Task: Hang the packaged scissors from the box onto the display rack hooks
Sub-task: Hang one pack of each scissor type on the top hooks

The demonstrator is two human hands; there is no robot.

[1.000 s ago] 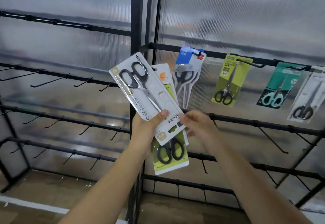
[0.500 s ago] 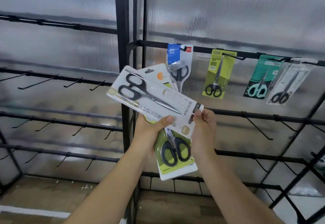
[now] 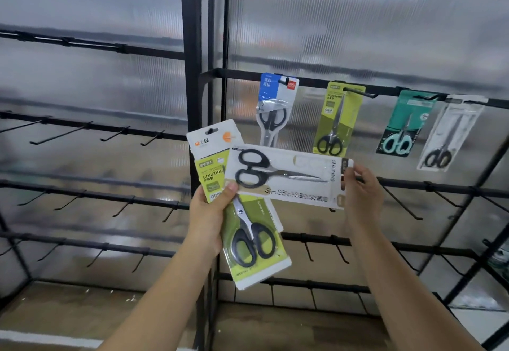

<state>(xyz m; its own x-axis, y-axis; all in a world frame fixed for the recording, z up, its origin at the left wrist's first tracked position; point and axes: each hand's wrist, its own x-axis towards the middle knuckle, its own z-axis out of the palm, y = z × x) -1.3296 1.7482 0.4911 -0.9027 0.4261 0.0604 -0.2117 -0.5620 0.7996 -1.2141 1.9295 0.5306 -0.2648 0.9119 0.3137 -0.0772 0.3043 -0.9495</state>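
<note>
Left hand (image 3: pixel 209 213) grips a green pack (image 3: pixel 248 235), right hand (image 3: pixel 360 188) pinches a white pack (image 3: pixel 286 177) lying sideways btwn them; next, prob. turn it upright for a free hook (image 3: pixel 399 203).

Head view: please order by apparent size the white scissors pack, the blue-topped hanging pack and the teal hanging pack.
1. White scissors pack, held by both hands, looks largest, but it is nearest the camera.
2. and 3. Blue-topped pack and teal pack look about alike; I cannot rank them.

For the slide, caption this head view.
Right hand draws a white scissors pack from the packs in the left hand, before a rack.
</note>
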